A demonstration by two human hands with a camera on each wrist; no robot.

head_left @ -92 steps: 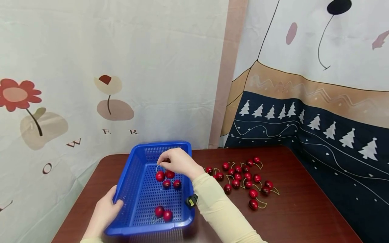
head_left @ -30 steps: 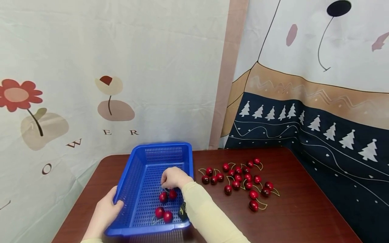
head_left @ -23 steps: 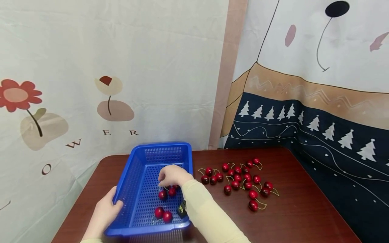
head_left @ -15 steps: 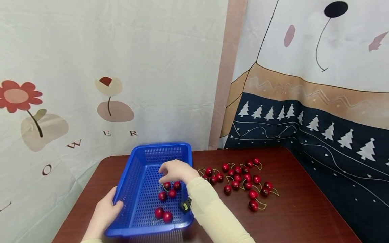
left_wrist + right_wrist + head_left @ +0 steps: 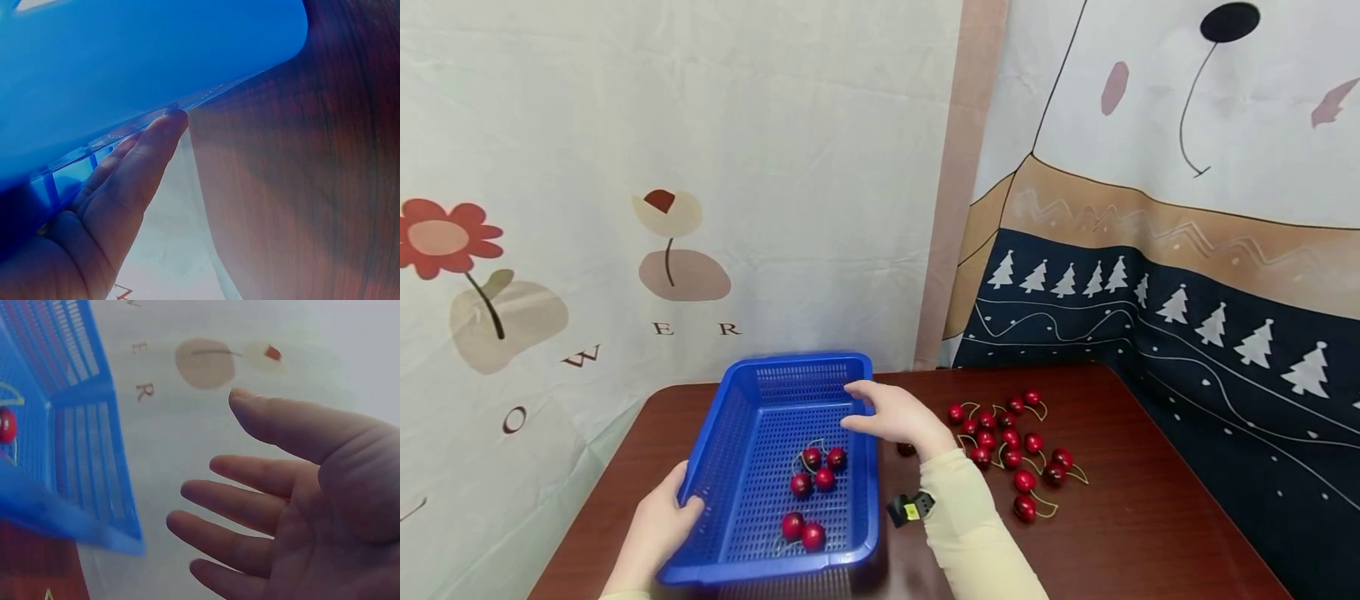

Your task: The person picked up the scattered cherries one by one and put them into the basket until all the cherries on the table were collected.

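Note:
My left hand [image 5: 658,521] grips the left rim of a blue plastic basket [image 5: 715,467], thumb over the rim. In the left wrist view its fingers [image 5: 134,181] lie along the outside of the wall, under the edge. My right hand [image 5: 898,417] hangs over the basket's right rim with thumb and fingers spread apart; the right wrist view shows nothing in it. Inside the basket a group of stemmed red cherries [image 5: 824,478] lies right of the middle. Another pair of cherries [image 5: 812,536] lies near the front.
Several more cherries [image 5: 1011,437] with stems lie loose on the brown table [image 5: 1120,517] right of the basket. One dark cherry [image 5: 906,449] is partly hidden under my right hand. A printed cloth [image 5: 820,208] hangs behind the table.
My right hand has released the cherries in the basket, its fingers opening, and moved up and right to the right rim. That cherry pair now lies beside another. My left hand has stayed put.

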